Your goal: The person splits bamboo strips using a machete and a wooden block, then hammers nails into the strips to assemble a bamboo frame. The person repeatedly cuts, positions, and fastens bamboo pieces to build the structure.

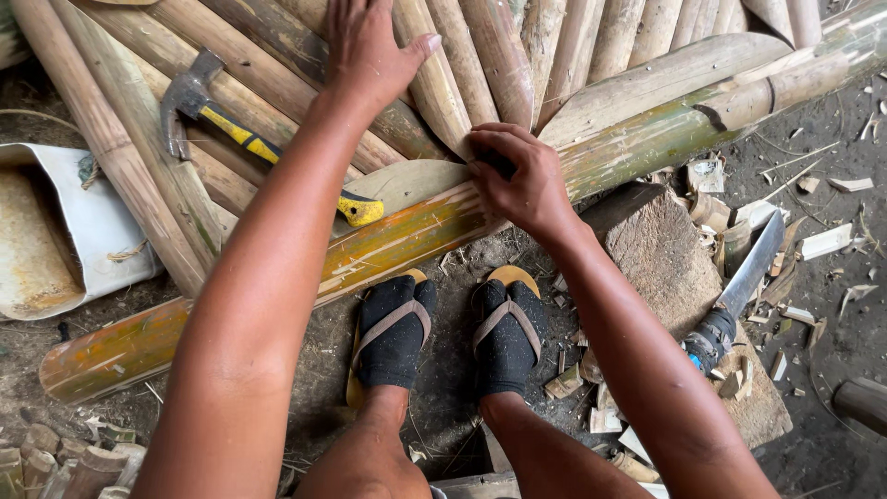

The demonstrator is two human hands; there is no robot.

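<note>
My left hand [368, 48] lies flat, fingers spread, on several bamboo slats [480, 55] that fan out across the top of the view. My right hand [519, 176] is curled at the tips of those slats, fingers pinched on a small dark thing where they meet the long bamboo pole [647, 139]; what it grips is hidden. The pole runs from lower left to upper right. A claw hammer [242, 137] with a yellow and black handle rests on the slats, left of my left forearm.
My feet in black socks and sandals [448, 328] stand below the pole. A wooden block [661, 263] sits at right with a big knife [735, 300] on it. Wood chips [822, 242] litter the dirt. A white sack [88, 226] lies at left.
</note>
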